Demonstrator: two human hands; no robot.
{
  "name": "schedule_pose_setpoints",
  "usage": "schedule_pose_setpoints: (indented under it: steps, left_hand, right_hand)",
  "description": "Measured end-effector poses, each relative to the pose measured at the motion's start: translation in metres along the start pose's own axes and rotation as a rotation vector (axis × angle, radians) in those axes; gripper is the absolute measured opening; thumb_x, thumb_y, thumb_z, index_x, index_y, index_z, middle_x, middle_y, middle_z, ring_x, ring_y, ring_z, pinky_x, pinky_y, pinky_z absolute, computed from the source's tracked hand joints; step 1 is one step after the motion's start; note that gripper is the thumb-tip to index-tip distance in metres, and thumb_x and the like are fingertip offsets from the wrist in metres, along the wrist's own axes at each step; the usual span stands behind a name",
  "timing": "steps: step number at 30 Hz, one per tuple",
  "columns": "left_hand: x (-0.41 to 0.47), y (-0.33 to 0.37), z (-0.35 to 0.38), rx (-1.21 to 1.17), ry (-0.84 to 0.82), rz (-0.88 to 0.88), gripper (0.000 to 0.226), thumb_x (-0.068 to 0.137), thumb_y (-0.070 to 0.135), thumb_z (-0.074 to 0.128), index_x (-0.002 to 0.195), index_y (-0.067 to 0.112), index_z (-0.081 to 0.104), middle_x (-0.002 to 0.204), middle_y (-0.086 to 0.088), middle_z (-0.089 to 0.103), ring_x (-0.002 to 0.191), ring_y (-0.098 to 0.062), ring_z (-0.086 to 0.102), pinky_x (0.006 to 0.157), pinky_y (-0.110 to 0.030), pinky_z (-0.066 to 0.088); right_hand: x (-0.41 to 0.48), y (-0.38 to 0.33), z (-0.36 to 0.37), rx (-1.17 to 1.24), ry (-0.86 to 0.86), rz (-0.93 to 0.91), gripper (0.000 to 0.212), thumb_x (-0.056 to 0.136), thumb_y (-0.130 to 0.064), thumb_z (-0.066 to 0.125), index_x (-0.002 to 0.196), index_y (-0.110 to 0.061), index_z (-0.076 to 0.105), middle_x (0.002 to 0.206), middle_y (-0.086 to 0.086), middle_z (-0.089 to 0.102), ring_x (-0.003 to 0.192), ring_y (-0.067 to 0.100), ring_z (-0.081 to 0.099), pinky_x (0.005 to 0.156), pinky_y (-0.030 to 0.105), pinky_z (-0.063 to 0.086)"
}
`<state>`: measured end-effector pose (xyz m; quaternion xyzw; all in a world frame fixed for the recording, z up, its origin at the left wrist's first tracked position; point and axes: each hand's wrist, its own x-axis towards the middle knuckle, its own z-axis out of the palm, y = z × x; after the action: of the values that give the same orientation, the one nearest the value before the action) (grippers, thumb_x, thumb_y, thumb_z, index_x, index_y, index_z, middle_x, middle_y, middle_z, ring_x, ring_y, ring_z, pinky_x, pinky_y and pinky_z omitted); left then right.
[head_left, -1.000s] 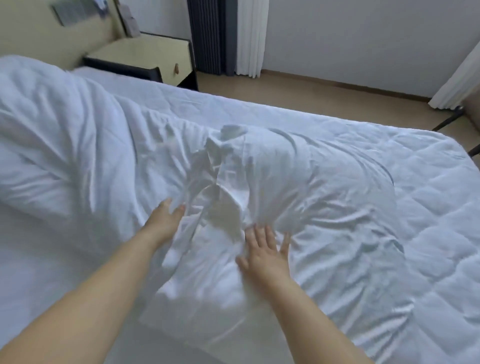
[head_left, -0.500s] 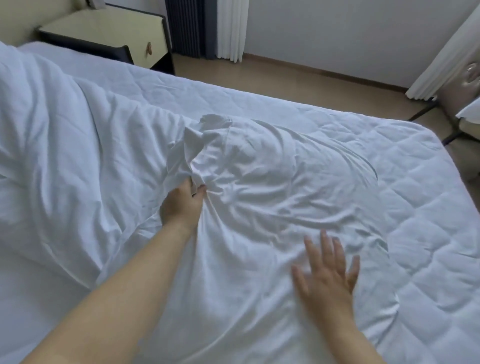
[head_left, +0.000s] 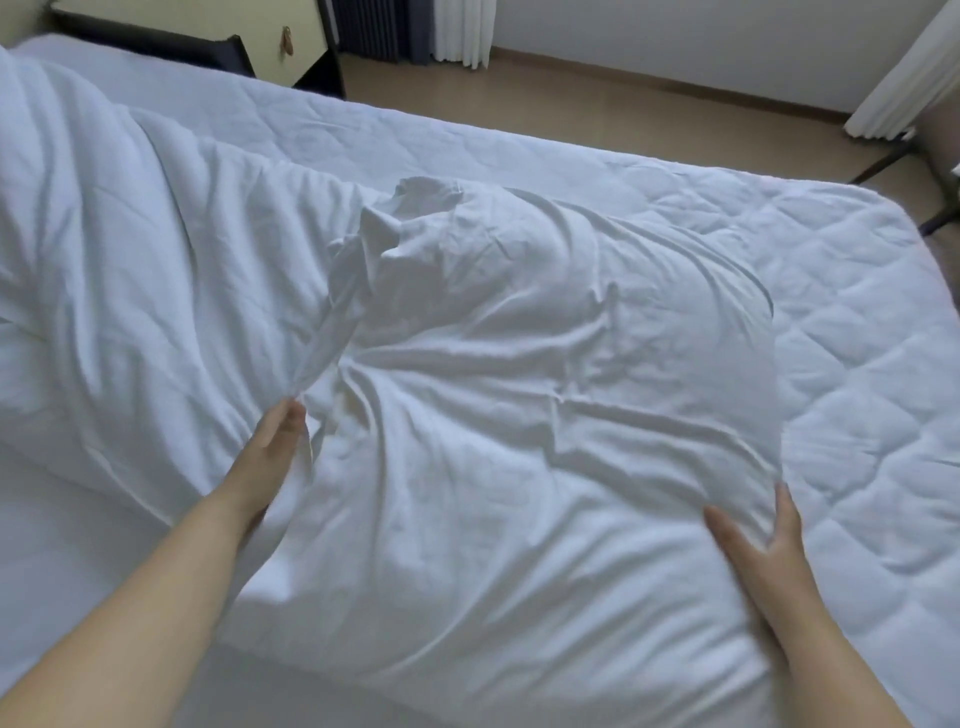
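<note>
A white pillow (head_left: 545, 415) in a wrinkled white pillowcase lies across the middle of the bed. Its loose open end is bunched up at the far left corner. My left hand (head_left: 270, 447) is at the pillow's left side and pinches a taut fold of the pillowcase that runs up to that bunched end. My right hand (head_left: 758, 545) lies flat on the pillow's near right corner, with the thumb spread on top and the fingers straight along the edge.
A crumpled white duvet (head_left: 130, 234) is heaped on the left of the bed, touching the pillow. The quilted mattress pad (head_left: 857, 364) shows to the right and behind. A nightstand (head_left: 280, 31) stands at the far left, and dark chair legs (head_left: 883, 161) at the far right.
My right hand slid from the pillow's middle out to its near right corner. My left hand drew back toward me, pulling the pillowcase fold taut. The pillowcase lies smoother.
</note>
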<state>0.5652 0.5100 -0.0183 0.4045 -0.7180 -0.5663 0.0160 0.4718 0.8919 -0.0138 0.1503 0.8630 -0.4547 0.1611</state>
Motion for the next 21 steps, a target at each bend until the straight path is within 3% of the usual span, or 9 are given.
schedule_pose_setpoints:
  steps: [4,7,9,11,12,14,16,18,21]
  left_hand:
    - [-0.045,0.012,0.025,0.501,0.089,0.364,0.127,0.047,0.094,0.019,0.146,0.016,0.019,0.154,-0.004,0.018,0.141,-0.020,0.016,0.112,-0.031,0.000]
    - [-0.085,-0.002,0.078,0.771,-0.230,0.645,0.097,0.071,0.086,0.006,0.142,0.023,0.027,0.145,-0.002,0.034,0.132,-0.017,0.021,0.108,-0.025,-0.002]
    - [-0.096,-0.023,0.114,1.031,-0.366,0.668,0.084,0.081,0.074,0.000,0.133,0.019,0.037,0.132,-0.010,0.054,0.124,-0.020,0.032,0.110,-0.033,0.000]
    - [-0.099,-0.036,0.134,1.178,-0.373,0.631,0.086,0.082,0.073,-0.004,0.130,0.018,0.041,0.128,-0.012,0.058,0.124,-0.021,0.034,0.113,-0.036,-0.008]
    - [-0.101,-0.034,0.138,1.185,-0.362,0.611,0.094,0.078,0.076,-0.007,0.134,0.017,0.039,0.134,-0.014,0.052,0.130,-0.022,0.029,0.112,-0.035,-0.016]
    - [-0.102,-0.035,0.143,1.132,-0.236,0.666,0.116,0.055,0.088,-0.010,0.147,0.022,0.017,0.155,-0.010,0.016,0.144,-0.017,-0.001,0.102,-0.031,-0.033]
    - [-0.114,-0.027,0.145,1.072,-0.278,0.540,0.116,0.043,0.080,-0.004,0.147,0.028,-0.006,0.156,0.001,-0.013,0.143,-0.012,-0.016,0.104,-0.033,-0.029]
    - [-0.139,-0.009,0.151,0.995,-0.325,0.502,0.111,0.044,0.075,0.000,0.143,0.028,-0.018,0.156,0.003,-0.014,0.143,-0.012,-0.013,0.111,-0.034,-0.017]
    - [-0.188,0.007,0.160,0.788,-0.307,0.592,0.115,0.044,0.089,0.008,0.130,0.019,-0.023,0.152,0.006,-0.014,0.139,-0.004,-0.016,0.109,-0.022,-0.019]
  right_hand:
    - [-0.005,0.022,-0.022,0.184,-0.157,0.196,0.132,0.031,-0.068,0.077,0.143,-0.025,0.024,0.141,0.003,0.040,0.122,0.026,0.044,0.103,0.040,0.036]
    - [-0.024,0.047,-0.026,0.346,-0.245,0.365,0.131,0.026,-0.073,0.076,0.140,-0.024,0.032,0.119,0.005,0.056,0.098,0.025,0.054,0.080,0.039,0.045]
    - [-0.035,0.053,-0.027,0.423,-0.282,0.404,0.083,0.069,-0.059,0.067,0.136,-0.020,0.038,0.100,0.001,0.060,0.086,0.019,0.057,0.067,0.034,0.046]
    - [-0.041,0.054,-0.029,0.476,-0.256,0.400,0.040,0.090,-0.036,0.054,0.125,-0.018,0.046,0.092,0.001,0.062,0.081,0.018,0.059,0.064,0.031,0.047]
    - [-0.043,0.053,-0.028,0.482,-0.228,0.381,0.032,0.091,-0.029,0.054,0.120,-0.017,0.049,0.091,0.003,0.063,0.080,0.019,0.060,0.064,0.031,0.048]
    - [-0.047,0.051,-0.029,0.520,-0.165,0.310,0.025,0.090,-0.019,0.057,0.114,-0.011,0.054,0.091,0.006,0.065,0.080,0.022,0.061,0.068,0.030,0.050]
    - [-0.055,0.049,-0.030,0.547,-0.101,0.246,0.021,0.089,-0.012,0.058,0.109,-0.005,0.058,0.089,0.006,0.065,0.082,0.024,0.062,0.073,0.033,0.050]
    - [-0.067,0.045,-0.036,0.537,-0.056,0.162,0.021,0.089,-0.009,0.057,0.107,0.000,0.061,0.087,0.005,0.066,0.086,0.026,0.062,0.078,0.035,0.050]
    - [-0.097,0.042,-0.053,0.543,-0.063,0.041,0.010,0.090,-0.008,0.055,0.091,-0.010,0.065,0.080,0.000,0.067,0.076,0.016,0.064,0.067,0.022,0.051]
